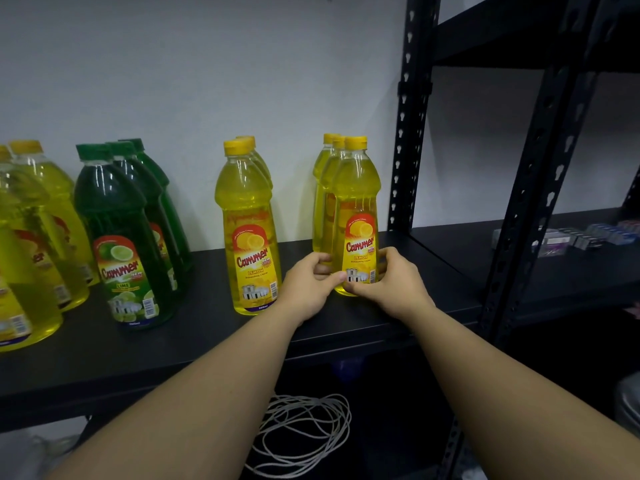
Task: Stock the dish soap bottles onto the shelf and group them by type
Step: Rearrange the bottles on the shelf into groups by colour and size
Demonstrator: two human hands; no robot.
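A slim yellow lemon dish soap bottle stands upright at the right end of the black shelf, at the front of a row of three. My left hand and my right hand both grip its base from either side. To the left stands a row of wider yellow lemon bottles. Further left is a row of three green lime bottles. Large yellow bottles stand at the far left edge.
A black perforated upright post stands just right of the held bottle. A second black shelf unit to the right carries small boxes. A coil of white cord lies below the shelf.
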